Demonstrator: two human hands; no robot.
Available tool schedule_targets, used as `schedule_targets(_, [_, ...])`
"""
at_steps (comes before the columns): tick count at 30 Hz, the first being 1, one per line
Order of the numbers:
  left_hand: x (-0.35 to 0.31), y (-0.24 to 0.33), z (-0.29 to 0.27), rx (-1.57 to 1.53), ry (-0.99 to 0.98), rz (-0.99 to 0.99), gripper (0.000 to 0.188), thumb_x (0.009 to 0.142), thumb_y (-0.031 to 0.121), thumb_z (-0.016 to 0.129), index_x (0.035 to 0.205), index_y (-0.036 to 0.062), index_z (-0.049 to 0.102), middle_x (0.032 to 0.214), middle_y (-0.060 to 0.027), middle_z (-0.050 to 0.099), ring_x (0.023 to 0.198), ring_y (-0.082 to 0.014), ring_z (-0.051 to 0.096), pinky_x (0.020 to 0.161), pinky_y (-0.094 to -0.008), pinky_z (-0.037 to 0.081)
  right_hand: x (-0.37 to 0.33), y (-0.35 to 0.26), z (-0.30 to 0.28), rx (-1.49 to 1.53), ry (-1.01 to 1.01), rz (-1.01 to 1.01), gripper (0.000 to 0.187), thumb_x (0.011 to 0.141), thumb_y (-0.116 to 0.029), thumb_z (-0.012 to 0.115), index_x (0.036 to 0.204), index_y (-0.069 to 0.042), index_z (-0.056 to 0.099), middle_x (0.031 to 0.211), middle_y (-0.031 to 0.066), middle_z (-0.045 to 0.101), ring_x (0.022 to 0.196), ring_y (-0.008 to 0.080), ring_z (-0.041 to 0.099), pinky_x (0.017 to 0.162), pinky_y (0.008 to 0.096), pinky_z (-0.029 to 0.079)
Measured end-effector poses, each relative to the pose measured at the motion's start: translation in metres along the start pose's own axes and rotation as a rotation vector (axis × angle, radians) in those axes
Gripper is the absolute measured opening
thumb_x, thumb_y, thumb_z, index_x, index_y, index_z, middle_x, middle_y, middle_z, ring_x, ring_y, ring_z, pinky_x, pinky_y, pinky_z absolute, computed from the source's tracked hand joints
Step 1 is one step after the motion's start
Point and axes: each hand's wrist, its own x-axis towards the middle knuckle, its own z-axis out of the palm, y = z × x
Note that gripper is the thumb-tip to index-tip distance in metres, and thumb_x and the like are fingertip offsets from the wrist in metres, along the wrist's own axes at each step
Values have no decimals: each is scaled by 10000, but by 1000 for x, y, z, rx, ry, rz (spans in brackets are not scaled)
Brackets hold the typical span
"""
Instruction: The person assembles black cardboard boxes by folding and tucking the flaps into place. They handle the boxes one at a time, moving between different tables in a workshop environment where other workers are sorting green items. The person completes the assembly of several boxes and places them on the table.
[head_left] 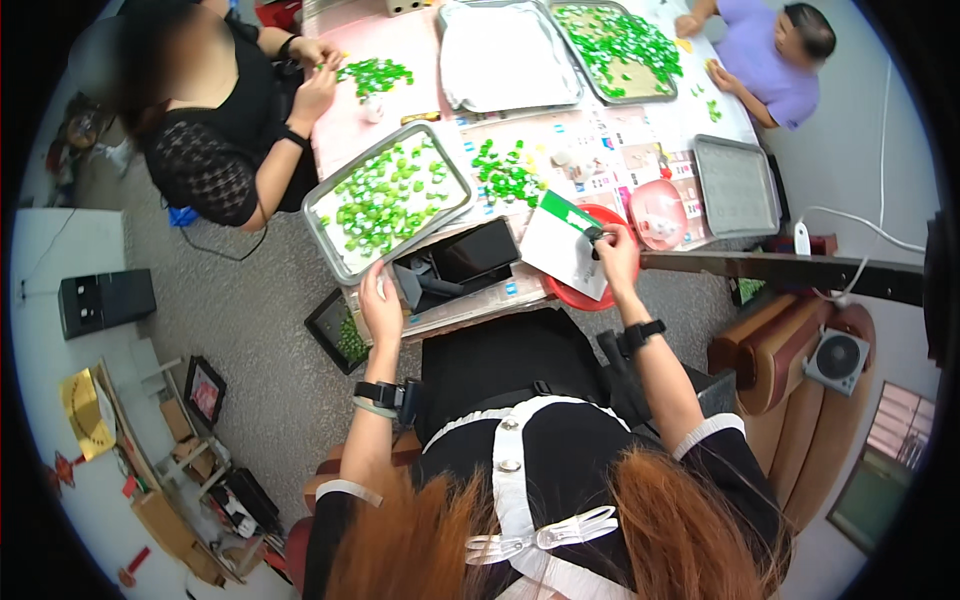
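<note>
My left hand [380,306] grips the near corner of a metal tray [468,196], its fingers at the rim. Many small green pieces [385,200] lie spread on the tray's white lining. My right hand [620,258] is closed around a small black object [596,236], whose kind I cannot make out. Under that hand, a white and green sheet or packet [556,246] lies tilted over a red basin [575,296]. Between my hands, a dark tablet-like screen [478,252] rests on a black stand.
Loose green pieces [508,172] lie on the paper-covered table. A white-lined tray [510,55], a tray of green pieces [615,50], a grey tray [738,185] and a pink dish [658,215] stand farther off. One person [215,130] works at left, another [768,60] at far right.
</note>
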Motion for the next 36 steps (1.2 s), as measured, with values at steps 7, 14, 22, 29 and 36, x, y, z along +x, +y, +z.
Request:
schedule_targets(7, [-45, -49, 21, -249, 33, -324, 398, 822, 74, 508, 1202, 1, 418, 1151, -187, 499, 1045, -278, 506, 873, -347, 407, -29, -97, -18, 610, -669, -15, 231, 733, 1, 517, 955, -11, 580, 765, -6, 551, 696, 59, 520, 637, 194, 431])
schedule_targets(14, [-30, 31, 17, 408, -167, -78, 776, 705, 168, 669, 1343, 124, 231, 1293, -225, 276, 1137, -427, 363, 931, -452, 344, -58, -131, 60, 742, -948, 147, 172, 762, -31, 525, 922, -34, 588, 788, -28, 569, 699, 31, 509, 637, 169, 416])
schedule_targets(22, [-21, -10, 19, -20, -134, -144, 711, 722, 31, 549, 1350, 77, 218, 1294, -246, 310, 1189, -395, 335, 959, -411, 337, -59, -142, 60, 694, -1043, 63, 166, 765, -24, 503, 906, -31, 591, 802, -12, 569, 718, 51, 514, 672, 183, 423])
schedule_targets(29, [-2, 72, 45, 198, -503, 385, 796, 690, 252, 671, 1352, 122, 249, 1346, -166, 304, 1288, -342, 210, 1059, -470, 138, -38, -122, -10, 722, -806, 98, 184, 761, 0, 479, 915, -9, 578, 791, 12, 575, 688, 63, 523, 656, 190, 430])
schedule_targets(36, [27, 94, 94, 406, -707, 471, 842, 636, 366, 723, 1341, 291, 270, 1267, -119, 376, 1210, -299, 321, 953, -669, 161, -42, -84, -16, 872, -859, 244, 183, 773, -11, 477, 935, -4, 563, 799, 17, 571, 703, 71, 536, 657, 195, 443])
